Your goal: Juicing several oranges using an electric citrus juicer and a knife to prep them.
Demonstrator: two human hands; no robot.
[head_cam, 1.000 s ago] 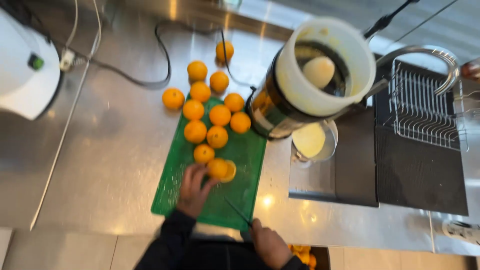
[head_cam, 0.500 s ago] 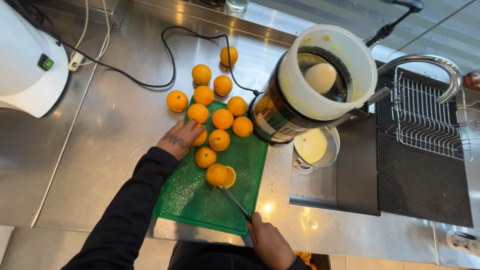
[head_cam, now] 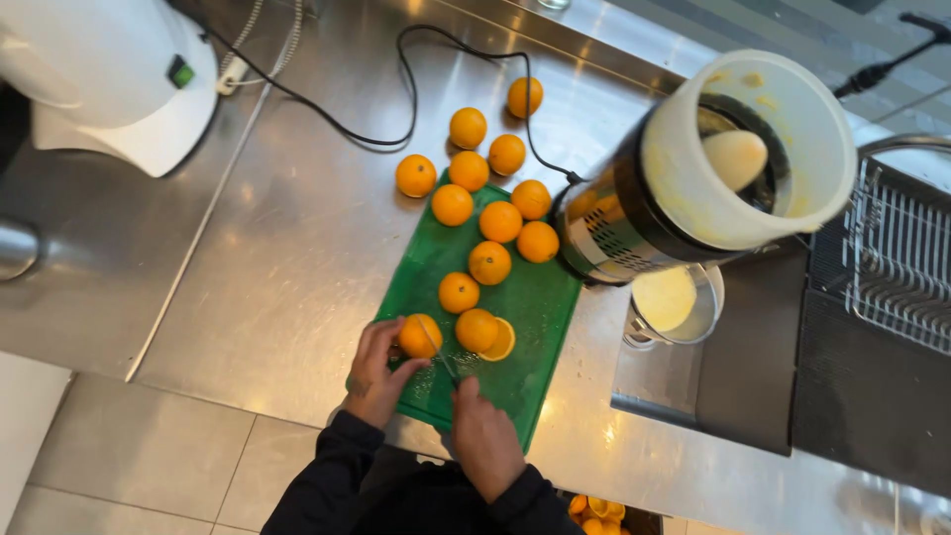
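A bright green cutting board [head_cam: 515,327] lies on the silvery steel table [head_cam: 277,258], near its front edge. The oranges [head_cam: 500,220] on it are deep orange; 1 cut half [head_cam: 500,342] shows a paler yellow-orange face. The juicer [head_cam: 713,168] has a cream-white tub stained yellow over a black and perforated silver body. A white machine [head_cam: 109,79] at the back left corner bears a green switch. Both sleeves [head_cam: 327,485] are black.

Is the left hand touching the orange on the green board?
Touching. The head view shows the left hand with its fingers wrapped against the orange at the near end of the green cutting board, with no gap visible between them.
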